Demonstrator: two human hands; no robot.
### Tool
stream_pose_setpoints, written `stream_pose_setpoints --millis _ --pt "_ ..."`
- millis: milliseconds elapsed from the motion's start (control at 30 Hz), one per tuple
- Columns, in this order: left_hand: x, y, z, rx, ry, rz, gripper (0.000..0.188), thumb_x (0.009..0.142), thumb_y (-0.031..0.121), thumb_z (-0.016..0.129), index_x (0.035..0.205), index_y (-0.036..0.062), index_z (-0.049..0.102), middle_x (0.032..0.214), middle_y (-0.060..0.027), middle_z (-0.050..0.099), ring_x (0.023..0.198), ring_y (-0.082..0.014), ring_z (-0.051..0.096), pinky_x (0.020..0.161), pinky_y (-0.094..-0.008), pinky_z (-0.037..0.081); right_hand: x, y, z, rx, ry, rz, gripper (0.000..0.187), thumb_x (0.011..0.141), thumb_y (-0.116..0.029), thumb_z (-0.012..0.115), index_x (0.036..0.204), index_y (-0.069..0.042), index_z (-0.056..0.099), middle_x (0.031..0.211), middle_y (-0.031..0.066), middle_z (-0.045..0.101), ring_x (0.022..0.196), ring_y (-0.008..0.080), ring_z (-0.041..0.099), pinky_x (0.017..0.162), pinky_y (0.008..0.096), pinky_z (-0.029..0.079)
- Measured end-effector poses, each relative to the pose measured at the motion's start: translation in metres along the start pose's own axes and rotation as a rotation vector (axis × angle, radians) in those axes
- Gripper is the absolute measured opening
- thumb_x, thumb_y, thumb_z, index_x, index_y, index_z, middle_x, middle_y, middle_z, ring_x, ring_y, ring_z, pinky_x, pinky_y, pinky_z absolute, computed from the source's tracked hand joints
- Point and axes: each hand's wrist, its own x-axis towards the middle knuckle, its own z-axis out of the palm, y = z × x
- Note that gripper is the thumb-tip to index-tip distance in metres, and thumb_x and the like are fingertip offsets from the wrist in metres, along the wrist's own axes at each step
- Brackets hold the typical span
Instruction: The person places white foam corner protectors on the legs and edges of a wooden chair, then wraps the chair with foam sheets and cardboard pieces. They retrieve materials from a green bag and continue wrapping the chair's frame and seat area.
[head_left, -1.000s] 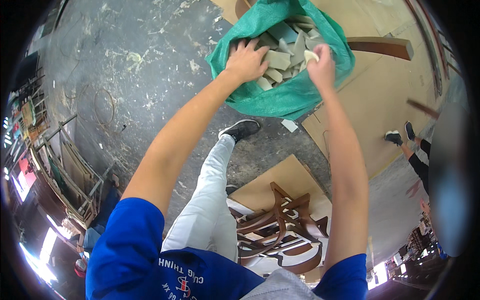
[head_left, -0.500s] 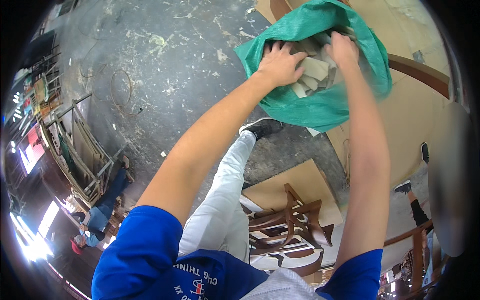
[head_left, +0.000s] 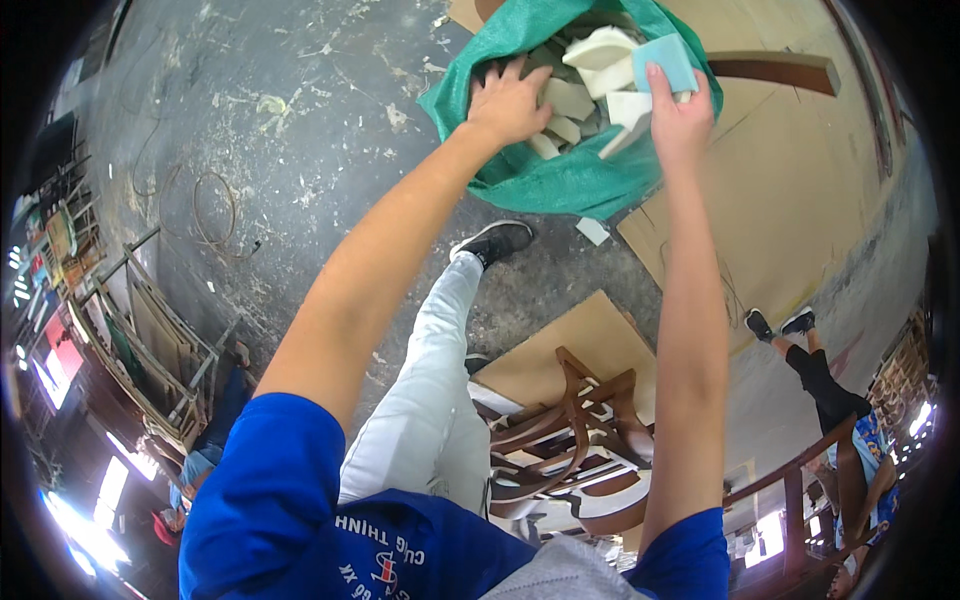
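A green woven sack [head_left: 560, 190] lies with its mouth spread wide, full of pale off-white foam scraps [head_left: 600, 55]. Against the inner left side of its mouth rests my left hand [head_left: 508, 103], fingers spread over the scraps and holding none that I can see. On the right of the opening, my right hand [head_left: 683, 120] pinches a light blue foam piece [head_left: 668, 62], thumb on its face. A white scrap [head_left: 628, 108] sits by the same hand; whether it is gripped too I cannot tell.
Brown wooden chair frames [head_left: 575, 430] are piled near a cardboard sheet [head_left: 540, 345]. A curved wooden part [head_left: 775, 70] lies right of the sack on more cardboard [head_left: 790, 200]. A white scrap [head_left: 592, 231] lies on the floor. Another person [head_left: 835, 390] is at the right.
My right hand has come up out of the scraps with the light blue foam piece. The sack appears further up and left in view, and my left hand stays at its mouth.
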Motion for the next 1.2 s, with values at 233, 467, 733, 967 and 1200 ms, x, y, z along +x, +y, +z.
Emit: stream_pose_setpoints --millis 233,467,733,967,1200 --pt "0.015 0.023 -0.029 -0.789 0.096 -0.024 0.086 0.089 0.056 0.069 0.16 0.0155 0.041 0.152 -0.0232 0.053 0.13 -0.0425 0.058 0.111 -0.0571 0.042 0.003 0.003 -0.005 0.295 0.091 0.055 0.034 0.092 -0.027 0.082 0.103 0.003 0.068 0.093 0.0085 0.074 0.079 0.0176 0.069 0.074 0.0343 0.056" --pt "0.052 0.056 -0.019 -0.666 0.444 0.231 0.057 0.095 0.033 0.072 0.138 -0.0017 0.062 0.123 -0.0184 0.073 0.111 -0.0337 0.07 0.093 -0.0405 0.056 -0.021 0.003 -0.021 0.519 -0.058 0.297 0.03 0.097 -0.026 0.077 0.109 0.0 0.068 0.091 0.0066 0.071 0.063 0.0144 0.066 0.059 0.0291 0.058" --pt "0.044 0.059 -0.009 -1.359 -0.016 -0.268 0.094 0.093 0.066 0.064 0.162 0.0103 0.032 0.147 -0.0241 0.055 0.119 -0.0346 0.065 0.107 -0.0487 0.048 -0.042 0.01 -0.057 0.916 0.135 0.579 0.032 0.1 -0.026 0.073 0.116 0.0 0.063 0.097 0.009 0.07 0.068 0.0194 0.07 0.06 0.0341 0.063" --pt "-0.01 0.084 0.015 -1.576 -0.503 -0.112 0.06 0.099 0.047 0.07 0.139 0.004 0.057 0.125 -0.0164 0.067 0.097 -0.0239 0.069 0.088 -0.0394 0.056 -0.046 0.019 -0.027 1.269 0.173 0.801 0.025 0.101 -0.026 0.071 0.111 -0.005 0.062 0.095 0.0077 0.068 0.069 0.0152 0.067 0.054 0.0319 0.057" --pt "-0.011 0.05 0.007 -1.152 -0.008 -0.194 0.038 0.096 0.021 0.07 0.123 -0.0052 0.062 0.092 -0.012 0.074 0.068 -0.016 0.071 0.06 -0.0272 0.054 -0.046 0.016 -0.038 1.107 0.391 0.628 0.025 0.101 -0.026 0.071 0.108 -0.005 0.058 0.089 0.0081 0.067 0.058 0.0142 0.062 0.042 0.0282 0.045"
